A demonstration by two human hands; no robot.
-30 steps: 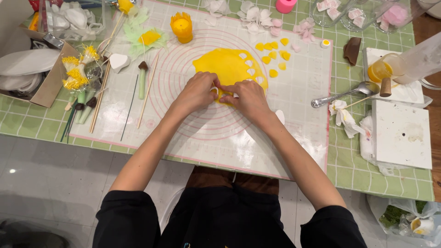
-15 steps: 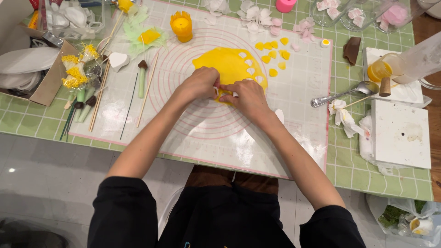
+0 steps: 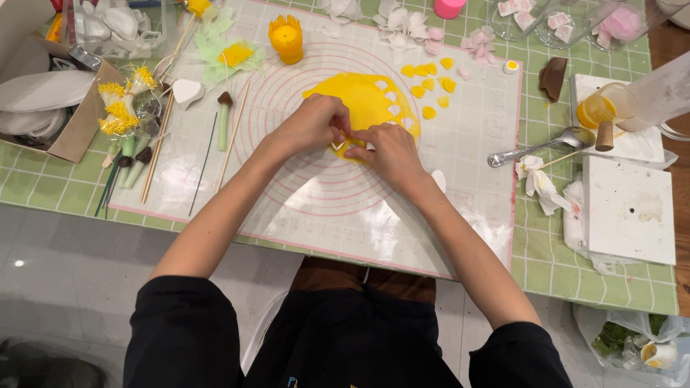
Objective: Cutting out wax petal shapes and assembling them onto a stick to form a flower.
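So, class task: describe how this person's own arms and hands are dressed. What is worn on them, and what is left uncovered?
Both arms are bare from the upper arm down. Each shoulder has a short black sleeve, part of a black top. The left hand and right hand wear no gloves. No watch, bracelet or ring can be made out on either wrist or hand at this size.

Both hands (image 3: pixel 352 140) pinch the yellow sheet (image 3: pixel 366 100) (rolled flat) on a mat (image 3: pixel 460 165).
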